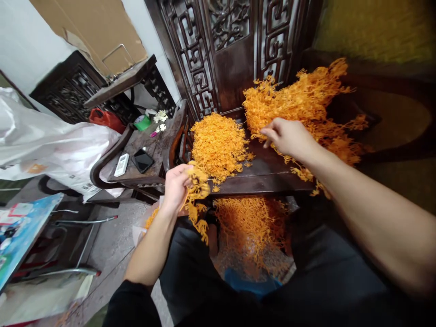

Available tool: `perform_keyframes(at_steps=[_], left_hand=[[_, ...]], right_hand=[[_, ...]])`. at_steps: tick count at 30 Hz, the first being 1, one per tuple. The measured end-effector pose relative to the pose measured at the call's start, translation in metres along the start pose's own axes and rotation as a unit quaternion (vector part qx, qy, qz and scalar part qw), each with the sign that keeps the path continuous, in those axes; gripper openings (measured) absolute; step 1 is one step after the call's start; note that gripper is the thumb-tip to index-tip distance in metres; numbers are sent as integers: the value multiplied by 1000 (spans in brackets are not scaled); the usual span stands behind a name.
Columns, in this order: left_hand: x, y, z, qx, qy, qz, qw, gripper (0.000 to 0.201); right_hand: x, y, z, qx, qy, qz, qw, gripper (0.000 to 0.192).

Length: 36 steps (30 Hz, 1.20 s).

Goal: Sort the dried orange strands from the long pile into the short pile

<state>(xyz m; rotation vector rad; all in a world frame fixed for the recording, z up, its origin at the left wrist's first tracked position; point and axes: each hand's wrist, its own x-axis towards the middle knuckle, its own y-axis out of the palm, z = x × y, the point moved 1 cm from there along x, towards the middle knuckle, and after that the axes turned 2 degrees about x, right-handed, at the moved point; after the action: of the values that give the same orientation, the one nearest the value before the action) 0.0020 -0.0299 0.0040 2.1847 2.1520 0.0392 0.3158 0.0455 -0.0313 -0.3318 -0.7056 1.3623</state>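
Observation:
My left hand (176, 185) is closed around a small bunch of orange stringy sprigs (198, 190), which dangles below the fingers in front of the dark wooden seat (269, 175). My right hand (288, 137), fingers curled together, is at the near edge of a large tangled heap of orange sprigs (293, 102). Whatever its fingertips pinch, if anything, is hidden or too small to make out. Between the hands, a rounded pile of small orange pieces (220, 143) lies on the seat. Below the seat edge, more orange strands (250, 222) lie near the floor between my legs.
A carved wooden backrest (235, 77) rises behind the piles. On the left side table are a phone (142, 160), a white remote (121, 165), green tape (142, 122) and small white flowers (160, 117). White sacks (54, 145) and a blue-topped folding table (30, 227) stand farther left.

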Motion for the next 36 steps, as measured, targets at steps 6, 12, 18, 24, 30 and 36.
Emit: perform_keyframes(at_steps=[6,12,18,24,30,36], left_hand=[[-10,8,9,255,102,22,961,30],[-16,17,0,323,136,88,932,12],[-8,7,9,290,104,29,951,25],[-10,15,14,192,95,36,976,31],[-14,20,11,161,96,15,982,27],[-12,29,15,31,110,-18,993,25]], right_hand=[[-47,11,74,227,-76,54,969,36],[-61,28,113,174,-178,124,961,21],[-22,-5,78,433,70,-150,886,24],[-42,35,82,434,117,149,881,15],[-64,46,94,344,15,259,903,44],[-50,38,79,108,-122,72,984,29]])
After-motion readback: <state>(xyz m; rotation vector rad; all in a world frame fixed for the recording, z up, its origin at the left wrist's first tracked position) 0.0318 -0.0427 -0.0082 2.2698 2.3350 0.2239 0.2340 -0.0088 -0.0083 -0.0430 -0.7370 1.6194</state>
